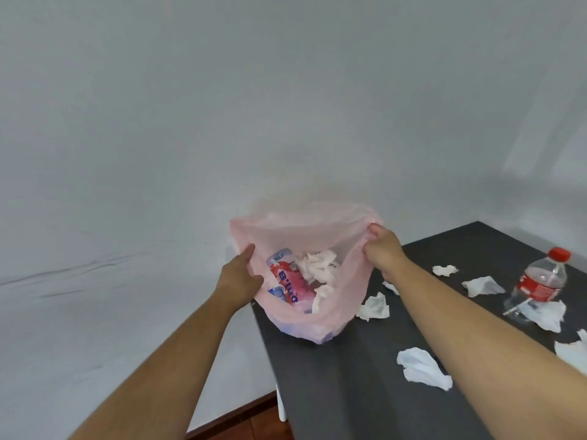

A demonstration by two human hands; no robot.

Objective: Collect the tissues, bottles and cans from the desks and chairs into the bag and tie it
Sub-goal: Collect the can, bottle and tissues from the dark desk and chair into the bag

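Observation:
A thin pink plastic bag (pixel 305 230) rests on the near left corner of a dark grey desk (pixel 355 392), its mouth held wide. My left hand (pixel 239 277) grips the bag's left rim and my right hand (pixel 382 249) pinches its right rim. Inside lie a bottle with a red "B'lue" label (pixel 286 281) and crumpled white tissues (pixel 319 265). On the desk to the right stands a clear bottle with a red cap and red label (pixel 540 281). Several crumpled tissues lie around it, one near the front (pixel 422 368) and one beside the bag (pixel 374 306).
A white wall fills the left and back of the view. The desk's left edge runs from the bag toward me, with a white leg (pixel 281 404) below it and a strip of reddish wooden floor (pixel 247 420) beside that.

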